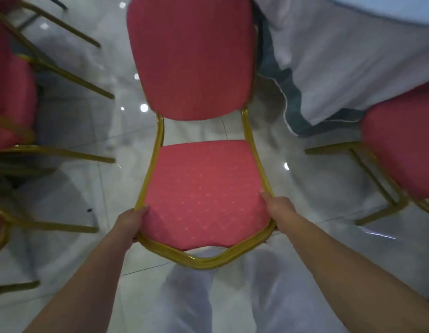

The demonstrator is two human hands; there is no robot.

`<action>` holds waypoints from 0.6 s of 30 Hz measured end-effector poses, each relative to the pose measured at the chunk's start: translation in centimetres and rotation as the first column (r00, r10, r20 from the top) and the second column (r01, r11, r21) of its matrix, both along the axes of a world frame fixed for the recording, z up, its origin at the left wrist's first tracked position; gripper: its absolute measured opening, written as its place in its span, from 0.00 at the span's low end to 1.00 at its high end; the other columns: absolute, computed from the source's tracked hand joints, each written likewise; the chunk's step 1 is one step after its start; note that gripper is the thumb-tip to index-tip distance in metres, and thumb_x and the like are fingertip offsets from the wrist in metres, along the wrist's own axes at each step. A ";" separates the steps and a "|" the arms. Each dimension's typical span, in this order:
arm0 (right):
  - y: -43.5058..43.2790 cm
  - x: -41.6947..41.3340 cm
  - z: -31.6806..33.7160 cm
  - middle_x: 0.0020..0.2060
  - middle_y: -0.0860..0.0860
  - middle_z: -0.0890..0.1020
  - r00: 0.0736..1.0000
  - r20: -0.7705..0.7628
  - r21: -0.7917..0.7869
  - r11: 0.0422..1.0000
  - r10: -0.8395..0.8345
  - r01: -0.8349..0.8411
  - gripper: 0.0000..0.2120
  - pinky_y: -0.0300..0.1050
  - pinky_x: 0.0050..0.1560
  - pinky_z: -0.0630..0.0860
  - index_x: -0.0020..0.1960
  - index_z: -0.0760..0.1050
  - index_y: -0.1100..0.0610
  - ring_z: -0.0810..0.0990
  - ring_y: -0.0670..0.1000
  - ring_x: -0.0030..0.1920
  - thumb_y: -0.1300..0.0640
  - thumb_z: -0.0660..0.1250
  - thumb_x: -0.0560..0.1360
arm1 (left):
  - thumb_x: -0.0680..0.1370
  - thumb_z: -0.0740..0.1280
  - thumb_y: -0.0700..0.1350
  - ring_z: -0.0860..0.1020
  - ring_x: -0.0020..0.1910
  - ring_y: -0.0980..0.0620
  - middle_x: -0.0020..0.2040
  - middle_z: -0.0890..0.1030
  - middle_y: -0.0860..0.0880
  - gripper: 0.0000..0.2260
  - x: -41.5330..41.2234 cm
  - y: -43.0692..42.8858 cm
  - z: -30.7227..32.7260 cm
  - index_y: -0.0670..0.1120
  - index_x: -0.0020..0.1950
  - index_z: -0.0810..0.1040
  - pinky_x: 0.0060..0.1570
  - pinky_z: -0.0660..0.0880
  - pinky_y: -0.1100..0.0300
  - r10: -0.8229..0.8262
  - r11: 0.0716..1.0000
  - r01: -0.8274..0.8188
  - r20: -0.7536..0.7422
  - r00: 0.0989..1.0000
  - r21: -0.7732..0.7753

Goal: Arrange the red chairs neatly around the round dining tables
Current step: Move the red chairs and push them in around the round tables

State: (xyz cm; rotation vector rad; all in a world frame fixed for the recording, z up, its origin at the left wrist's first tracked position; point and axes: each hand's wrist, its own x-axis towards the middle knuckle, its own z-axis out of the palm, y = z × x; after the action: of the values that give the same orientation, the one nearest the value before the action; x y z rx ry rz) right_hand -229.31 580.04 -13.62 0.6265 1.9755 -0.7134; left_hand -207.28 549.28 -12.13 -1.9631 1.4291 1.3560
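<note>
Red chair point(204, 188) sits dead centre, backrest toward 12 o'clock, just beside the cloth-draped table point(341, 56) at 1 o'clock. Left hand point(131, 222) grips the seat's gold frame at 8 o'clock, right hand point(278, 210) grips it at 4 o'clock. Its legs are hidden, possibly off the tiled floor point(71, 116).
</note>
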 end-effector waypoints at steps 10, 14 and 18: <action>6.6 0.9 20.3 0.42 0.54 0.81 0.904 0.229 -0.182 0.897 -0.360 0.403 0.09 0.43 0.38 0.79 0.52 0.76 0.54 0.78 0.53 0.39 0.50 0.67 0.77 | 0.75 0.71 0.46 0.75 0.37 0.51 0.45 0.77 0.47 0.20 -0.4 2.5 19.9 0.52 0.66 0.74 0.31 0.73 0.60 -0.041 0.999 0.044 -0.250 0.967 0.003; 8.3 3.7 23.4 0.65 0.55 0.70 0.979 -0.188 -0.068 0.993 0.082 -0.097 0.21 0.54 0.52 0.78 0.72 0.66 0.53 0.74 0.59 0.60 0.51 0.62 0.80 | 0.72 0.73 0.44 0.80 0.40 0.50 0.47 0.79 0.45 0.24 -0.6 2.7 22.3 0.50 0.67 0.74 0.33 0.77 0.58 0.036 0.999 -0.045 -0.388 0.921 -0.014; 7.2 5.0 27.0 0.62 0.48 0.77 0.735 -0.471 -0.059 0.814 0.488 -0.579 0.14 0.52 0.67 0.69 0.60 0.76 0.46 0.73 0.53 0.65 0.49 0.53 0.83 | 0.73 0.70 0.44 0.81 0.39 0.50 0.47 0.79 0.46 0.32 -3.6 4.8 24.7 0.56 0.74 0.62 0.36 0.79 0.55 0.068 0.995 -0.097 -0.510 0.857 -0.031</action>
State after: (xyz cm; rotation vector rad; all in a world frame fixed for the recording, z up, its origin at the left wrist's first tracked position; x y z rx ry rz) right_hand -224.35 587.29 13.36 -0.2752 2.2958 -0.7091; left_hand -210.86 554.10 12.52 -1.7887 1.6277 2.0067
